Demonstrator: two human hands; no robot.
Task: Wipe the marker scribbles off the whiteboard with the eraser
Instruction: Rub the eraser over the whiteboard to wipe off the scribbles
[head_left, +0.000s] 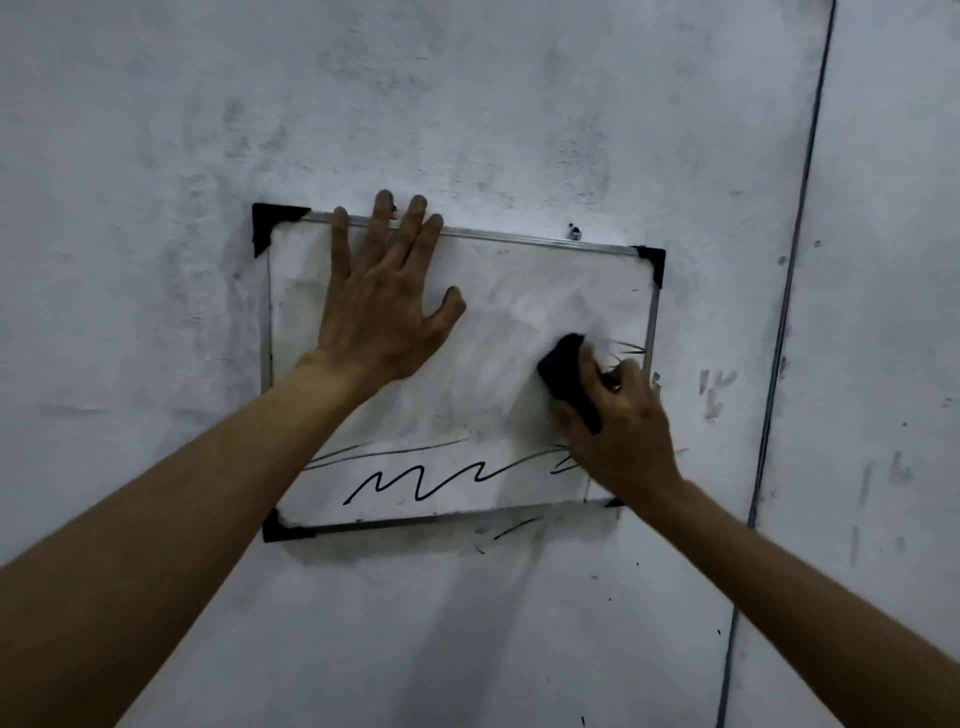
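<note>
The right hand (621, 415) is clasping the black eraser (569, 379) in a closed grip, pressing it against the whiteboard (498, 291) near its right edge. Marker scribbles (415, 480) are lying below-left of that grip. The left hand (384, 301) is pressing flat, fingers spread, up-left.

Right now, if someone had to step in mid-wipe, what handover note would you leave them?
Left hand: open, flat against the upper left of the whiteboard, fingertips over its top edge, steadying it on the wall.
Right hand: closed on the black eraser, pressed to the board near its right edge.
Done: the upper and middle board is wiped, with grey smear left.
Left: the wavy black line along the bottom, the faint strokes above it, and short marks by the right edge.
</note>
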